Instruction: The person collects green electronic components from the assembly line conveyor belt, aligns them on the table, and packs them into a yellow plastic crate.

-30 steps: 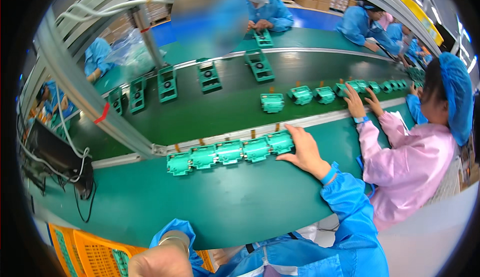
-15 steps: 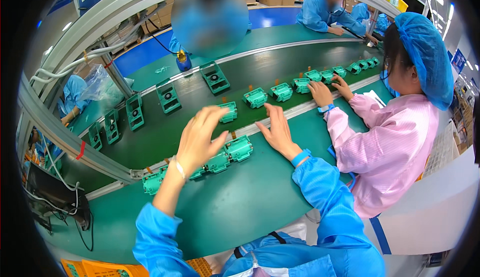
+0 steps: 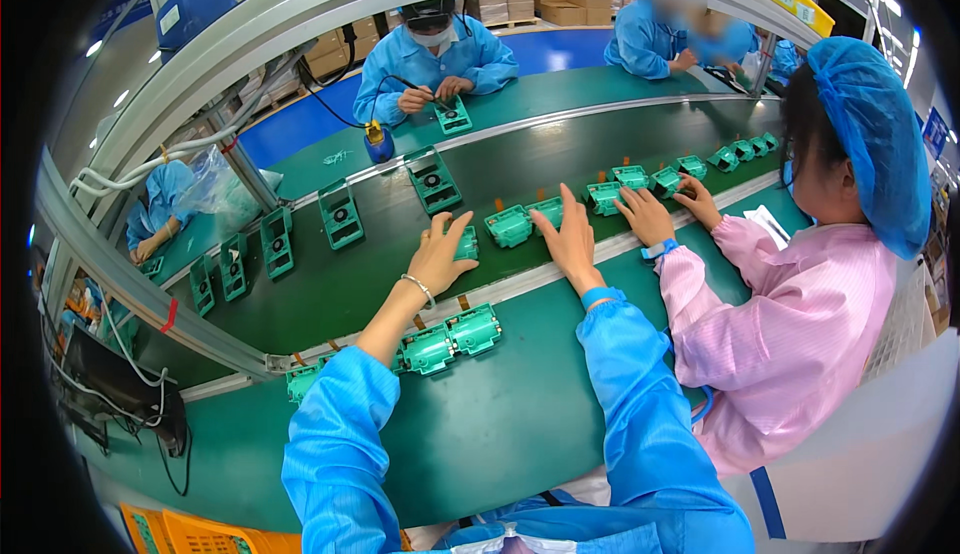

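On the dark conveyor belt beside the green bench, both hands, left and right, lie spread flat, flanking a green housing on the belt.

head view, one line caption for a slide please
Both bare hands, left hand and right hand, rest on green plastic housings on the dark conveyor belt.

Bright overhead lighting, sharp centre, fisheye-bent edges
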Tool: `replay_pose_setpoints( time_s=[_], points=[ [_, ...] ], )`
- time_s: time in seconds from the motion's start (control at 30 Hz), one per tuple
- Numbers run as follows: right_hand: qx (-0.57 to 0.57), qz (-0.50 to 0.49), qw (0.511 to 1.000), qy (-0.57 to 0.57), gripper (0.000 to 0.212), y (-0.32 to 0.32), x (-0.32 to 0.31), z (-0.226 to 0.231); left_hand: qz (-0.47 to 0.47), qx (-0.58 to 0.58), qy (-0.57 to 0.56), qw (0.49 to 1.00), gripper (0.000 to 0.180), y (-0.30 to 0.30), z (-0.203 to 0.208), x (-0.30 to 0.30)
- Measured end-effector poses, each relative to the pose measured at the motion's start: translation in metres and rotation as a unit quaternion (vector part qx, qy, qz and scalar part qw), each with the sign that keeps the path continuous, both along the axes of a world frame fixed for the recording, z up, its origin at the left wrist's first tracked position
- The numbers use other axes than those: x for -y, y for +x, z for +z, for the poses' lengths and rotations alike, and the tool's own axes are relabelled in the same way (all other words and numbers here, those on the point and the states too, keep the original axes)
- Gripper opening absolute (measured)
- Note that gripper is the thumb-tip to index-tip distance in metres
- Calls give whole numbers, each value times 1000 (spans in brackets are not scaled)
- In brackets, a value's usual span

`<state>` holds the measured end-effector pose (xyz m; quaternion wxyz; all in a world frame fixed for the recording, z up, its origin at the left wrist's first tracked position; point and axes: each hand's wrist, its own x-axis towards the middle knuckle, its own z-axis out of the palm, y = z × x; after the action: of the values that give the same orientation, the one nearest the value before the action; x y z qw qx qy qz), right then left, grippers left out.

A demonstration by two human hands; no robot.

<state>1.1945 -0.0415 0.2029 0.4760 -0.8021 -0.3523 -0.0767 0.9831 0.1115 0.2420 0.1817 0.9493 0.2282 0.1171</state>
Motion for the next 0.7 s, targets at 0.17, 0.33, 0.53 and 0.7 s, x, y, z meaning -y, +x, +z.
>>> replay_pose_setpoints(
  time_s=[0.17, 0.33, 0.53, 0.7],
  points=[
    [130, 64, 988, -55, 82, -12, 1, 3, 34, -13, 38, 999, 97, 1, 6, 2],
    [106, 121, 986, -32, 85, -11, 4, 4, 37, -83, 84, 992, 103, 12, -3, 2],
    [92, 146, 984, -44, 100, -14, 0, 5, 98, -95, 83, 987, 99, 22, -3, -9],
    [101, 134, 983, -71, 101, -8, -1, 4, 77, -92, 126, 985, 85, 23, 0, -8]
  ],
)
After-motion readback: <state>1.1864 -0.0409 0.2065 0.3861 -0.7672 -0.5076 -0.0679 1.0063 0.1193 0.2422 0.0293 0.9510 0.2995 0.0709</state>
